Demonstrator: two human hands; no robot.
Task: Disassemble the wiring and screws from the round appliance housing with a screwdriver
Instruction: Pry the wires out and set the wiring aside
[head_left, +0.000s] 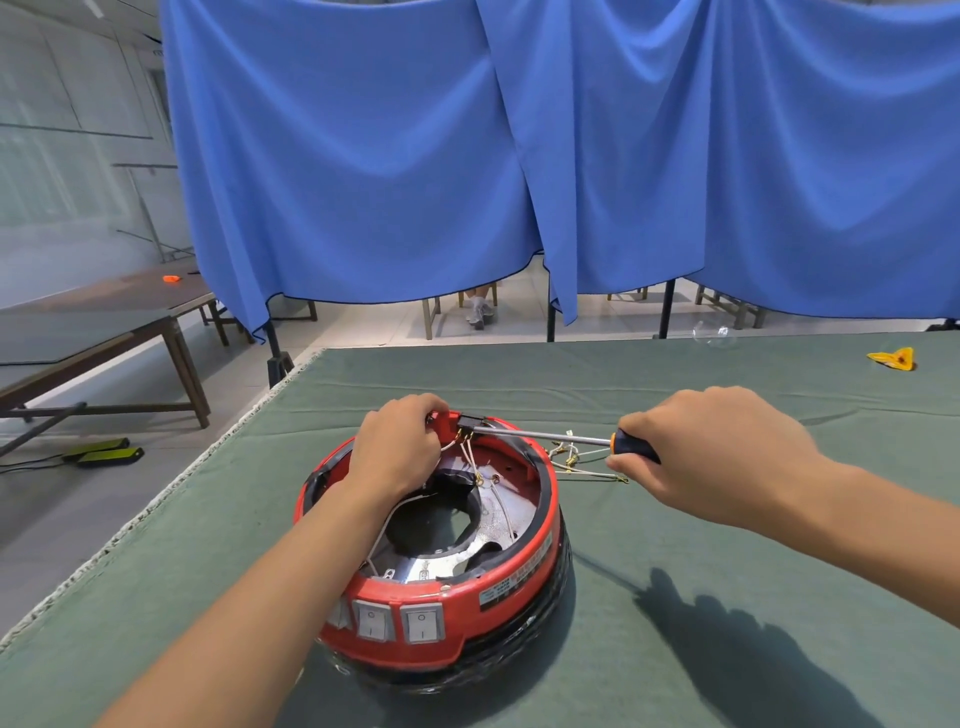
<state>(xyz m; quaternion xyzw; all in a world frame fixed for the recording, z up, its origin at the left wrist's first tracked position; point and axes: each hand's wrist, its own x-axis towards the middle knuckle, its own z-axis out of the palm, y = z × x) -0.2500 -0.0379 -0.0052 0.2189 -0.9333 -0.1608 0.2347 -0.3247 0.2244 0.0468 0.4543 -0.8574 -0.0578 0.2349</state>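
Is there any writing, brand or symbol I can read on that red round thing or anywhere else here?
"O" and "I": marks on the two rocker switches on the front of the red housing.
Black and white label on the housing's rim: lines of print, too small and blurred to read.
Screwdriver in the right hand: no readable marking.
Left hand covers part of the far rim; nothing legible there.

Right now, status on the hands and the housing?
Left hand grips the red housing rim. Right hand holds the screwdriver, tip at the rim terminal block. Loose wires lie beside it.
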